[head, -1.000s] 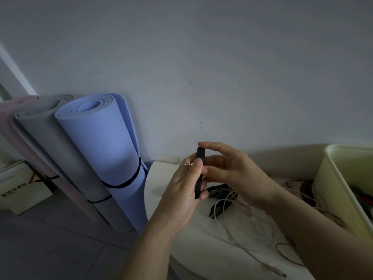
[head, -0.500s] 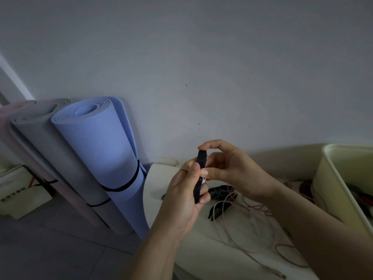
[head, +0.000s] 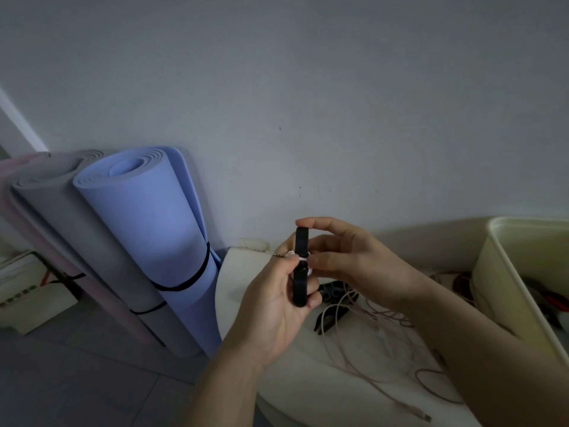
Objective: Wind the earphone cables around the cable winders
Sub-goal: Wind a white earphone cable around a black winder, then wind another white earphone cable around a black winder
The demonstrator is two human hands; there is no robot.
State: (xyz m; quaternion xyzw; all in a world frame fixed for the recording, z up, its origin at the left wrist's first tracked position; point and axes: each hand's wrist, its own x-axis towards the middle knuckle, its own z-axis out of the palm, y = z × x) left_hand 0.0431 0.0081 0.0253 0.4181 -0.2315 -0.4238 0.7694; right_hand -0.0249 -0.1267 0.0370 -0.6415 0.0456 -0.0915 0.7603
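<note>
My left hand (head: 271, 300) grips a black cable winder (head: 300, 283) upright above the white table (head: 295, 392). A turn of pale pink earphone cable (head: 354, 340) crosses the winder's middle, and the metal jack plug (head: 278, 255) sticks out to the left over my left fingers. My right hand (head: 348, 257) pinches the winder, forefinger on its top end and thumb at the cable turn. The rest of the cable lies in loose loops on the table below. More black winders (head: 334, 306) lie on the table behind my hands.
Rolled blue (head: 160, 229) and grey (head: 77, 241) mats lean against the wall at the left. A pale yellow bin (head: 505, 291) stands at the right with dark and red items inside. A reddish cable tangle (head: 458, 282) lies beside the bin.
My right hand's fingers have closed down onto the winder's top and middle. A turn of cable and the jack plug now show at the winder's centre.
</note>
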